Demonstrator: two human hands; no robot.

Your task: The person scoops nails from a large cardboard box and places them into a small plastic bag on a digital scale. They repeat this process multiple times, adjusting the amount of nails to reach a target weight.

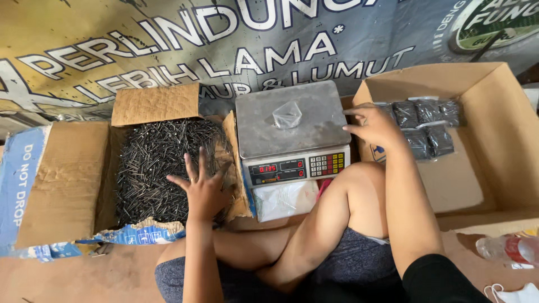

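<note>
I sit on the floor with a digital scale (292, 126) in front of me. A small clear plastic bag (287, 114) lies on its steel platform. My left hand (201, 188) rests palm down, fingers spread, on a heap of dark nails (151, 163) inside an open cardboard box (67, 179) on the left. My right hand (373, 124) hovers with fingers apart at the right edge of the scale's platform, holding nothing. Just beyond it, a larger cardboard box (494, 140) holds several filled bags of nails (426, 126).
A stack of clear plastic bags (285, 199) lies below the scale. My bent knee (353, 185) is beside it. A plastic bottle (508, 249) and a white face mask (514, 294) lie at the lower right. A printed banner (224, 45) covers the floor behind.
</note>
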